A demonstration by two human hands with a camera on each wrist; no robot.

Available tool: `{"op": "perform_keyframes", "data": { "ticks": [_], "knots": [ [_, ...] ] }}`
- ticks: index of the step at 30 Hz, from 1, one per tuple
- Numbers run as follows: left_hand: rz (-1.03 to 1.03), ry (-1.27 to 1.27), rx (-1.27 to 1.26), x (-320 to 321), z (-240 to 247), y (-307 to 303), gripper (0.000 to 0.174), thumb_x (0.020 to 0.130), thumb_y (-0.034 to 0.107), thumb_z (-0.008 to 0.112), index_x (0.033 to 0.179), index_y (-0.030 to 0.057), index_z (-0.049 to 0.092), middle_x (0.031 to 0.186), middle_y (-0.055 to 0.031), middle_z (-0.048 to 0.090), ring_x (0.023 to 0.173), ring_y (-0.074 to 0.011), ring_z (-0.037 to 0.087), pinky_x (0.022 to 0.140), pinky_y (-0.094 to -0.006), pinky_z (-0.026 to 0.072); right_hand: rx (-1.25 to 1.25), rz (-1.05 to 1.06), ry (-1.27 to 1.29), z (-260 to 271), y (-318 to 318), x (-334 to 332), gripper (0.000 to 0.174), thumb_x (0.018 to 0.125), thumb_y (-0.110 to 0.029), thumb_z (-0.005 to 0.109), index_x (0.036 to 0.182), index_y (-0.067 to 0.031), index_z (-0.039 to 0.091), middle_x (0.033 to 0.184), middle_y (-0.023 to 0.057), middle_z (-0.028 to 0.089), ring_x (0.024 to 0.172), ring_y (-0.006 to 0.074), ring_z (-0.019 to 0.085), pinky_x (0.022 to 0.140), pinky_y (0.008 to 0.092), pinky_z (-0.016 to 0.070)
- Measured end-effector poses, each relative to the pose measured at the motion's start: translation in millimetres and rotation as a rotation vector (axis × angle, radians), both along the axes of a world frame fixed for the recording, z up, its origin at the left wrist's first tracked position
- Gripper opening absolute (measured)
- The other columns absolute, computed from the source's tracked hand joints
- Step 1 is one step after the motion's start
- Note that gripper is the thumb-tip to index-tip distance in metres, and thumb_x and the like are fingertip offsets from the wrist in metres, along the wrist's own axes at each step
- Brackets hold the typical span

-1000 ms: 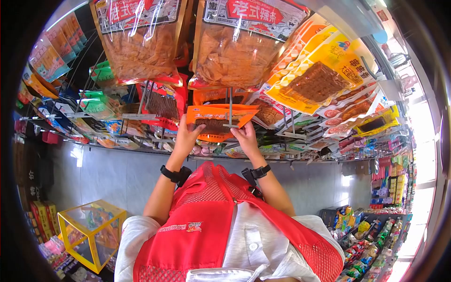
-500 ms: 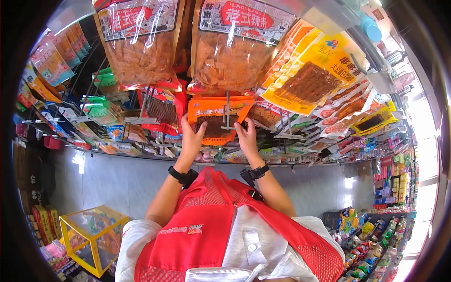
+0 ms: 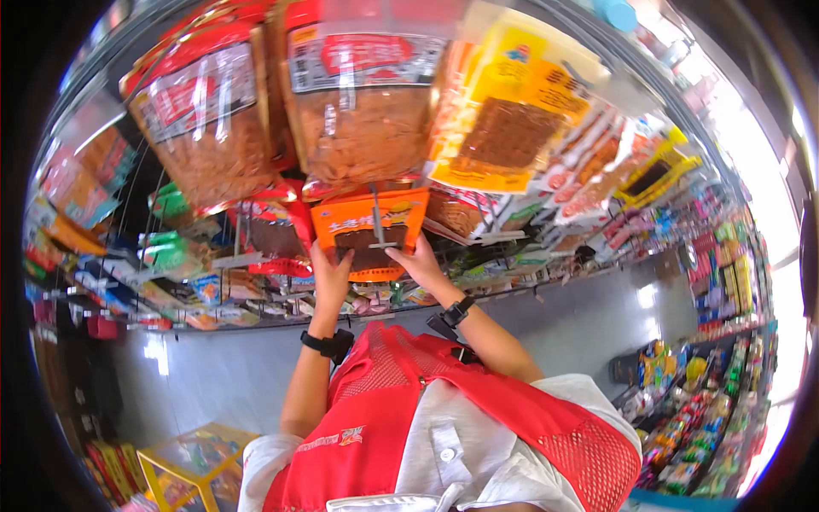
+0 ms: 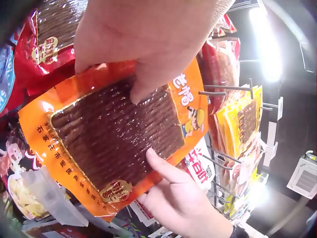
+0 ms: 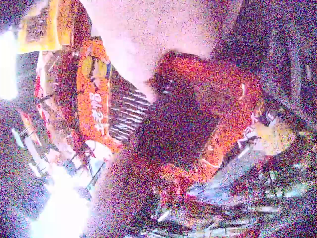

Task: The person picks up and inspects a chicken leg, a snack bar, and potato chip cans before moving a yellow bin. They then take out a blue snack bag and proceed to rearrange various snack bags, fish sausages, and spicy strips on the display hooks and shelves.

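Observation:
An orange snack packet with a clear window over dark brown ribbed strips hangs at the rack, a metal hook in front of it in the head view. My left hand grips its left edge, thumb over the front. On the opposite side my right hand pinches the lower right edge. From the left wrist, the packet faces the camera, with the left hand at one edge and the right hand at the other. Heavy noise covers the right wrist view.
Large clear bags of reddish strips hang above the hands. Yellow packets are to the right, and a red packet hangs just left. Metal hooks stick out from the rack. Behind the person are a yellow-framed box and floor-level snack bins.
The orange packet has tipped so its front shows more fully, both hands still holding it. The head view has turned, shifting the rack and hands left and lower in the picture.

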State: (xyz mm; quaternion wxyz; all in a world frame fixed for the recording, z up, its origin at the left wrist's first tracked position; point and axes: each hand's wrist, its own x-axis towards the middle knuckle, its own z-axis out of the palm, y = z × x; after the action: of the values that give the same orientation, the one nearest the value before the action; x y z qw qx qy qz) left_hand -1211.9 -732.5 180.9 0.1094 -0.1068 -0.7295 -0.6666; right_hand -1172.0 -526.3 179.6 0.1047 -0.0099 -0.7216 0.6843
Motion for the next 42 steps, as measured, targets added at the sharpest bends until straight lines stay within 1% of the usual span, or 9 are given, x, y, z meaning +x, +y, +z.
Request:
{"op": "perform_keyframes", "data": {
  "ticks": [6, 9, 10, 13, 15, 23, 25, 31, 42],
  "knots": [
    [-0.007, -0.137, 0.021, 9.2, -0.3, -2.3, 0.065, 0.087, 0.015, 0.072, 0.135, -0.0083, 0.036, 0.129, -0.0216, 0.050, 0.118, -0.0264, 0.050, 0.102, -0.0360, 0.0387, 0.189, -0.145, -0.024, -6.8, 1.5, 8.6, 0.056, 0.086, -0.020, 0.072, 0.131, 0.0015, 0.046, 0.125, 0.0179, 0.055, 0.114, 0.0325, 0.056, 0.099, 0.0391, 0.0424],
    [0.084, -0.186, -0.090, 16.0, 0.0, -0.9, 0.066, 0.087, 0.014, 0.071, 0.137, -0.0098, 0.034, 0.131, -0.0229, 0.049, 0.121, -0.0281, 0.048, 0.103, -0.0355, 0.0379, 0.234, -0.232, -0.041, -25.9, 2.3, 13.9, 0.055, 0.087, -0.019, 0.071, 0.130, 0.0018, 0.046, 0.126, 0.0180, 0.053, 0.115, 0.0295, 0.056, 0.096, 0.0377, 0.0463],
    [0.113, -0.080, -0.133, 20.4, 2.6, -1.0, 0.064, 0.088, 0.011, 0.069, 0.137, -0.0086, 0.034, 0.130, -0.0219, 0.049, 0.121, -0.0278, 0.048, 0.103, -0.0362, 0.0386, 0.040, -0.221, -0.065, -23.4, -0.3, 20.6, 0.047, 0.087, -0.013, 0.070, 0.126, 0.0017, 0.048, 0.124, 0.0167, 0.053, 0.112, 0.0268, 0.058, 0.090, 0.0344, 0.0510],
    [0.130, -0.120, -0.005, 38.0, 7.6, -5.0, 0.062, 0.088, 0.009, 0.068, 0.138, -0.0055, 0.034, 0.130, -0.0207, 0.048, 0.121, -0.0272, 0.048, 0.101, -0.0369, 0.0402, 0.068, -0.355, 0.065, -34.7, 3.1, 31.6, 0.040, 0.086, -0.008, 0.069, 0.121, 0.0005, 0.050, 0.121, 0.0143, 0.053, 0.107, 0.0246, 0.062, 0.085, 0.0312, 0.0537],
    [0.174, -0.066, -0.020, 47.6, -4.0, -11.6, 0.056, 0.091, 0.007, 0.065, 0.137, -0.0008, 0.034, 0.130, -0.0165, 0.047, 0.115, -0.0233, 0.050, 0.093, -0.0338, 0.0443, 0.103, -0.391, 0.003, -31.1, 10.5, 43.1, 0.037, 0.086, -0.006, 0.068, 0.119, -0.0001, 0.051, 0.119, 0.0135, 0.054, 0.104, 0.0248, 0.063, 0.084, 0.0317, 0.0538],
    [-0.224, -0.300, -0.110, 68.9, -40.0, -47.5, 0.042, 0.091, 0.000, 0.060, 0.128, 0.0011, 0.040, 0.099, -0.0049, 0.057, 0.086, -0.0104, 0.055, 0.081, -0.0240, 0.0444, 0.039, -0.516, -0.115, -30.8, 24.1, 74.6, 0.026, 0.088, -0.006, 0.064, 0.113, -0.0001, 0.056, 0.116, 0.0123, 0.057, 0.094, 0.0222, 0.066, 0.079, 0.0313, 0.0541],
    [-0.363, -0.301, -0.101, 67.8, -51.0, -39.8, 0.042, 0.091, -0.001, 0.058, 0.129, 0.0014, 0.039, 0.102, -0.0068, 0.058, 0.087, -0.0119, 0.056, 0.080, -0.0257, 0.0463, -0.016, -0.572, -0.126, -35.6, 24.3, 83.6, 0.025, 0.089, -0.007, 0.063, 0.112, -0.0005, 0.058, 0.110, 0.0111, 0.063, 0.090, 0.0204, 0.066, 0.077, 0.0296, 0.0533],
    [-0.664, -0.129, -0.293, 72.3, 4.5, 27.2, 0.038, 0.092, 0.000, 0.057, 0.126, -0.0007, 0.042, 0.108, -0.0129, 0.061, 0.087, -0.0175, 0.061, 0.078, -0.0305, 0.0500, -0.099, -0.627, -0.097, -49.1, 54.1, 112.8, 0.019, 0.089, -0.006, 0.063, 0.107, -0.0017, 0.062, 0.096, 0.0061, 0.066, 0.083, 0.0136, 0.063, 0.068, 0.0268, 0.0520],
    [-0.711, 0.039, -0.547, 140.4, 35.9, 98.5, 0.042, 0.090, 0.004, 0.061, 0.129, 0.0001, 0.046, 0.100, -0.0135, 0.067, 0.087, -0.0258, 0.066, 0.078, -0.0364, 0.0524, -0.353, -0.648, -0.126, -21.7, 189.9, 206.3, 0.018, 0.093, -0.010, 0.061, 0.109, -0.0015, 0.063, 0.094, 0.0056, 0.067, 0.079, 0.0118, 0.064, 0.071, 0.0250, 0.0523]
  ]
}}
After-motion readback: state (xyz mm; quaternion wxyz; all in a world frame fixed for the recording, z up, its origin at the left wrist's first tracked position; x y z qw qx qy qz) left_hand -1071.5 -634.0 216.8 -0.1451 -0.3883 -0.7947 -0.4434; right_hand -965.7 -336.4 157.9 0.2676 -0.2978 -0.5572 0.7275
